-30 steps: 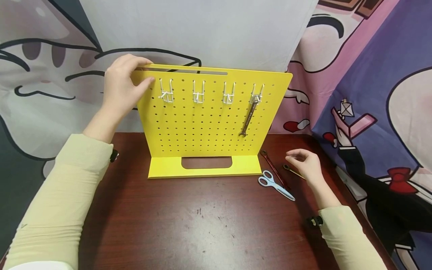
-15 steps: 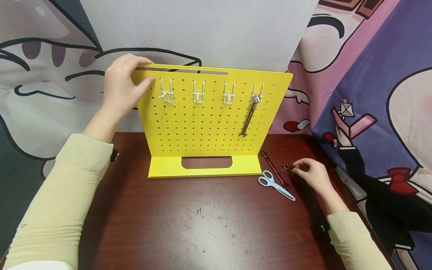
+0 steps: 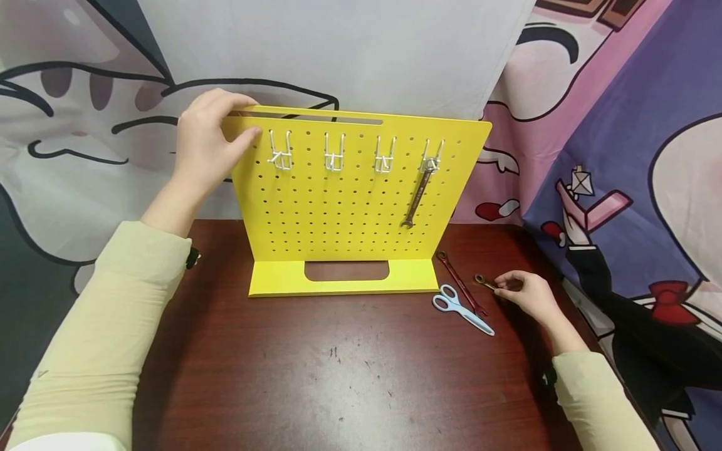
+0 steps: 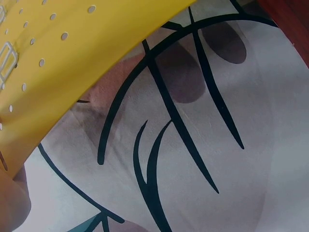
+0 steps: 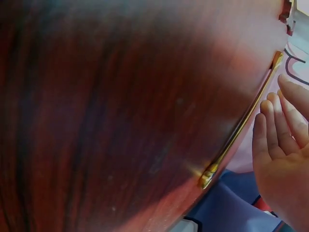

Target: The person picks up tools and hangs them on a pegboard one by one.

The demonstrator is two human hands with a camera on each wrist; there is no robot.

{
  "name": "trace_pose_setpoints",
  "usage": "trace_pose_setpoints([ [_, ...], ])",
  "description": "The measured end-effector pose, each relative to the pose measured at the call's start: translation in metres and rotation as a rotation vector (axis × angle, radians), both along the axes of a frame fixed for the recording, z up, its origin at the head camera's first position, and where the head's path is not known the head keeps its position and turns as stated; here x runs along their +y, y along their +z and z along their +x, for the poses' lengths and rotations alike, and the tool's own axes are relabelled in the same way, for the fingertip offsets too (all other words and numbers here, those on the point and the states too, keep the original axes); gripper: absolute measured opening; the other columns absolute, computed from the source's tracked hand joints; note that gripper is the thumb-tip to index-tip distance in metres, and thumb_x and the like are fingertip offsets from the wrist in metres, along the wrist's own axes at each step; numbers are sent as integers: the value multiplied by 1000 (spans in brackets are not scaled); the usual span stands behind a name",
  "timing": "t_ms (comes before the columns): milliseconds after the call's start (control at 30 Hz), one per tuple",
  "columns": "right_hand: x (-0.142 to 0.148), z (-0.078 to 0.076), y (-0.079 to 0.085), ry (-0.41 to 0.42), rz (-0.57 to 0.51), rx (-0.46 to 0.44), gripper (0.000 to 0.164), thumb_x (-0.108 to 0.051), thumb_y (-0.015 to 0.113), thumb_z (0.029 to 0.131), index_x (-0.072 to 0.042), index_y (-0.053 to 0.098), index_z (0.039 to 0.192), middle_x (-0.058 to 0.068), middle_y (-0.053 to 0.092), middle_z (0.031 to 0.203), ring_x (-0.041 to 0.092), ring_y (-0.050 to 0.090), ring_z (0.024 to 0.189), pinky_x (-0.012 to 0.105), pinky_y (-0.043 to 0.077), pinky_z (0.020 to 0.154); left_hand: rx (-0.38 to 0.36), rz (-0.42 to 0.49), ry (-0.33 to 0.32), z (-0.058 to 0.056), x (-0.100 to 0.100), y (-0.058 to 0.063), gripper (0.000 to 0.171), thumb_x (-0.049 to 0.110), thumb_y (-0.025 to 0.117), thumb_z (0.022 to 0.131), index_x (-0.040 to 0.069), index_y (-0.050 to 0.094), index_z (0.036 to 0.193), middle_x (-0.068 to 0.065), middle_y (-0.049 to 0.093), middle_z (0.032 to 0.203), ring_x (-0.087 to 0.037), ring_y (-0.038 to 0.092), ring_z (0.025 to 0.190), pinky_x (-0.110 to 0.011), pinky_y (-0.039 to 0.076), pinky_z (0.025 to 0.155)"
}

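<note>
My left hand point(image 3: 205, 138) grips the upper left corner of a yellow pegboard point(image 3: 338, 213), thumb in front and fingers over the top edge. Only a bit of that hand point(image 4: 12, 203) shows in the left wrist view. On the table's right side, my right hand point(image 3: 527, 294) hovers at a brass-coloured wrench point(image 3: 484, 282). The right wrist view shows this wrench point(image 5: 241, 123) lying along the table, the fingers point(image 5: 273, 121) bent slightly and a small gap apart from it. A dark steel wrench point(image 3: 417, 197) hangs from the pegboard's rightmost white hook point(image 3: 431, 156).
Light-blue scissors point(image 3: 462, 310) and a red wrench point(image 3: 459, 282) lie together on the dark wooden table point(image 3: 316, 376), just right of the pegboard's base. Three more white hooks, among them the left one point(image 3: 280, 153), line the board's top. Printed cloth point(image 3: 620, 156) hangs behind and to the right.
My right hand has lowered and shifted right, down toward the brass-coloured wrench, whose ring end now shows left of the fingertips. My left hand keeps its grip on the pegboard.
</note>
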State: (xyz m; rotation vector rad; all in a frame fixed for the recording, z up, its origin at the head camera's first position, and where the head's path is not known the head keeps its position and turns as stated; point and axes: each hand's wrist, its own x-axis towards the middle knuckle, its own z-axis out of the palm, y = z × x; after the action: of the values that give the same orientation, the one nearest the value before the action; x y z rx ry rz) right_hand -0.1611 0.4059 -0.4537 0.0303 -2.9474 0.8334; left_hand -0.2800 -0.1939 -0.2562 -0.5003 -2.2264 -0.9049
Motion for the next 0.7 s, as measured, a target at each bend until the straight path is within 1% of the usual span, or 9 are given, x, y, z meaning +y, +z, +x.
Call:
trace_pose_setpoints([
  [267, 6, -3, -5, 33, -14, -39, 21, -3, 85, 86, 6, 76, 103, 18, 78, 91, -11, 60, 72, 9, 49, 65, -8, -1, 5, 0, 0, -1, 30, 6, 77, 95, 3, 74, 125, -19, 74, 120, -35, 63, 117, -44, 45, 108],
  [500, 7, -7, -6, 48, 21, -52, 20, -6, 86, 85, 3, 77, 101, 13, 77, 87, -10, 59, 73, 12, 47, 67, 1, -2, 3, -1, 0, -1, 30, 6, 77, 95, 3, 74, 125, -20, 74, 120, -35, 63, 117, -43, 45, 107],
  [700, 9, -10, -7, 54, 42, -62, 18, -8, 85, 87, 2, 78, 100, 11, 77, 87, -10, 58, 73, 13, 46, 68, -3, -5, 6, -1, 0, 0, 30, 6, 77, 95, 2, 74, 126, -20, 74, 120, -35, 63, 118, -44, 44, 107],
])
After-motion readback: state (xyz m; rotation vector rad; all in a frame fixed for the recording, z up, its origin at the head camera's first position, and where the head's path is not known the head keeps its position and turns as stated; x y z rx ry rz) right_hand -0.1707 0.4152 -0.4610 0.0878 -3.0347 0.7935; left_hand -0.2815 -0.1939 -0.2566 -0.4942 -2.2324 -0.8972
